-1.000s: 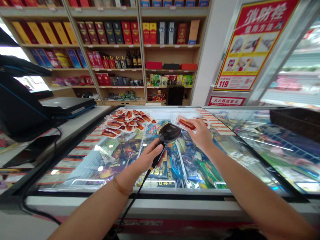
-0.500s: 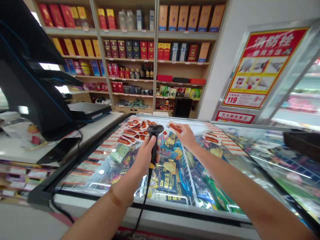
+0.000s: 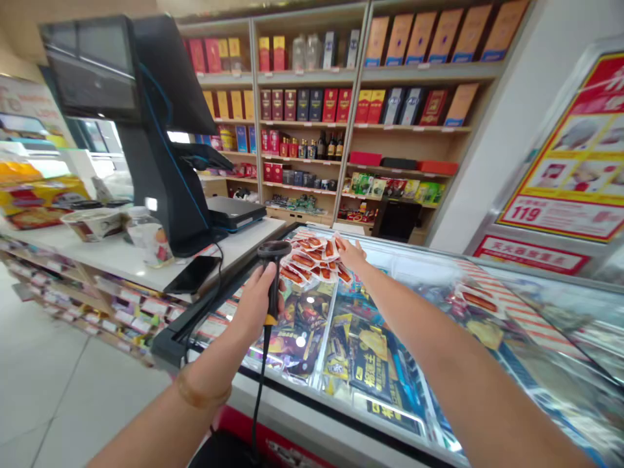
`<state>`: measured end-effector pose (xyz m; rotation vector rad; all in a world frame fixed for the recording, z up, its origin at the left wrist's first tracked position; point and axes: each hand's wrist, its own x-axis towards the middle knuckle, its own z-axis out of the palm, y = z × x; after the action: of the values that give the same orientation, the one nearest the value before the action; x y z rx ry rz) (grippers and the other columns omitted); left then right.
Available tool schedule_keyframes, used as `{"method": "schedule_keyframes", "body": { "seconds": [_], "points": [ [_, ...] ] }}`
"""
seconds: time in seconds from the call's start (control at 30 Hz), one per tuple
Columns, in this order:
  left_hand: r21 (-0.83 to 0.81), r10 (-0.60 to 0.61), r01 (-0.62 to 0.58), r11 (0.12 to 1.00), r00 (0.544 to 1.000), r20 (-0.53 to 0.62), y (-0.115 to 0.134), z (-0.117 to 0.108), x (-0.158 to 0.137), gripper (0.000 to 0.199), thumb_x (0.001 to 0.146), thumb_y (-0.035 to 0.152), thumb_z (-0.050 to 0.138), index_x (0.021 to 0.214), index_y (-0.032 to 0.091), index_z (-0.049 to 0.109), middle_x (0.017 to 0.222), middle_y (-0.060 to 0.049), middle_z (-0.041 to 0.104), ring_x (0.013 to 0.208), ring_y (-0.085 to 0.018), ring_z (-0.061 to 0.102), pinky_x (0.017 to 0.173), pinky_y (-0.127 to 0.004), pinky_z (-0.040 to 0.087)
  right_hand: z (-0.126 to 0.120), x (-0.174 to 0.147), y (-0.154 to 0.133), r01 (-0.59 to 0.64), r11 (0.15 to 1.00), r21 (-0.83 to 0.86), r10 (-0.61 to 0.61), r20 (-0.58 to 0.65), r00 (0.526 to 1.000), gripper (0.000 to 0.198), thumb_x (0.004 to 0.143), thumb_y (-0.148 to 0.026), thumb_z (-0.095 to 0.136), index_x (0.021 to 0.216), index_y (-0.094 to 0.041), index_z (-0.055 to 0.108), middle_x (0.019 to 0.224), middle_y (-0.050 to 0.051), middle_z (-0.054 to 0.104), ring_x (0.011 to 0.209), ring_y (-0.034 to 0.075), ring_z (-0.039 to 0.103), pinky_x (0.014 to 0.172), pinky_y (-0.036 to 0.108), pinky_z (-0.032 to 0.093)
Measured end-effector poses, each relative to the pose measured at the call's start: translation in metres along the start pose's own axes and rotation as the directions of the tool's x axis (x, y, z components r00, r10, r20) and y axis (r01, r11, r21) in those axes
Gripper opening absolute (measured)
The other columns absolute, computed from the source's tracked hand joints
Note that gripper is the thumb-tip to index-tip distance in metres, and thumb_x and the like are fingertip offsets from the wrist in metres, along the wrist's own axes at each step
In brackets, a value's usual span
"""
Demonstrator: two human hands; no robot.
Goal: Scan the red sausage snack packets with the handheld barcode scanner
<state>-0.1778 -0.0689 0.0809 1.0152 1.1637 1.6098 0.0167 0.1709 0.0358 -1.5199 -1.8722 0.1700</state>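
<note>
Change: my right hand [image 3: 353, 256] has moved across freezer glass [image 3: 414, 261] to sausage pile [image 3: 307, 261]; carried packet [image 3: 331, 247] now at pile's right edge, so apparently joins others there. Right fingers part-bent at packet; can't tell if gripping or released. Left hand [image 3: 256, 304]: fingers wrapped round scanner [image 3: 273, 260] handle, head up. Separate sausage packets [image 3: 480, 301] lie well right.

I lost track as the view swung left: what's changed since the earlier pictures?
The right hand has carried a sausage pack leftward across the freezer to the pile; whether it has let go is unclear. The scanner has also moved left.

Unchanged: the left hand still grips the scanner, and the sausages at right stayed put.
</note>
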Motion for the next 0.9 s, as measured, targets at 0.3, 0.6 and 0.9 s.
{"method": "schedule_keyframes", "body": {
  "seconds": [0.3,0.6,0.9],
  "points": [
    [-0.094,-0.056,0.07,0.993,0.988,0.145,-0.024,0.064,-0.001,0.043,0.076,0.061,0.058,0.081,0.02,0.046,0.061,0.005,0.057,0.033,-0.008,0.046,0.031,-0.021,0.034,-0.071,-0.038,0.082,-0.116,0.973,-0.198,0.115,-0.017,0.993,0.048,0.092,-0.027,0.041,0.139,-0.028,0.047,0.151,0.003,0.04,0.143,0.028,0.026,0.112,0.051,0.026],
    [-0.165,-0.116,0.176,0.97,0.94,0.32,-0.062,0.157,-0.011,0.047,0.072,0.063,0.061,0.083,0.021,0.045,0.061,0.005,0.056,0.033,-0.009,0.047,0.032,-0.022,0.035,-0.177,-0.117,0.257,-0.471,0.765,-0.439,0.428,-0.201,0.881,0.046,0.091,-0.029,0.044,0.133,-0.014,0.051,0.141,0.022,0.046,0.135,0.04,0.034,0.103,0.064,0.029],
    [0.022,-0.178,0.195,0.981,0.837,0.518,-0.112,0.176,-0.026,0.043,0.077,0.061,0.059,0.088,0.021,0.046,0.062,0.006,0.055,0.034,-0.008,0.047,0.032,-0.022,0.035,-0.168,-0.142,0.264,-0.251,0.882,-0.398,0.231,-0.098,0.968,0.034,0.09,-0.029,0.047,0.119,-0.023,0.063,0.117,0.012,0.063,0.109,0.027,0.057,0.091,0.041,0.044]
  ]
}}
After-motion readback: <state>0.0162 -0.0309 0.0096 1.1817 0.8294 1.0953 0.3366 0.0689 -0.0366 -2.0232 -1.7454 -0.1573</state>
